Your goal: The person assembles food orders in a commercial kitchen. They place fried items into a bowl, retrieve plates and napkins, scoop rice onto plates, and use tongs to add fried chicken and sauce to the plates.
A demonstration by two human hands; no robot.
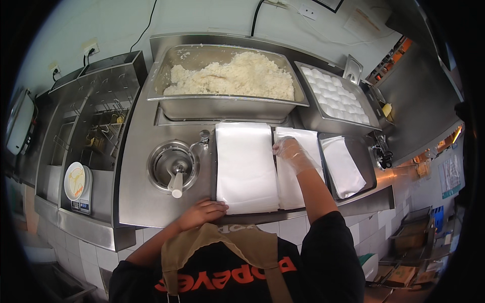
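Just in front of the rice pan (217,107) lies the wide paper stack (246,169), with the narrow paper stack (294,194) before the pan's right end. The right hand (291,150) (gloved in clear plastic, I notice) bunches its fingers at the narrow stack, near the pan; the left hand (203,211) touches the wide stack's corner away from the pan. I can't tell whether either pinches anything.

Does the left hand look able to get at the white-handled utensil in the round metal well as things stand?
Probably yes: the white-handled utensil has its handle over the near rim of the round metal well, close to the left hand, with nothing visible between.
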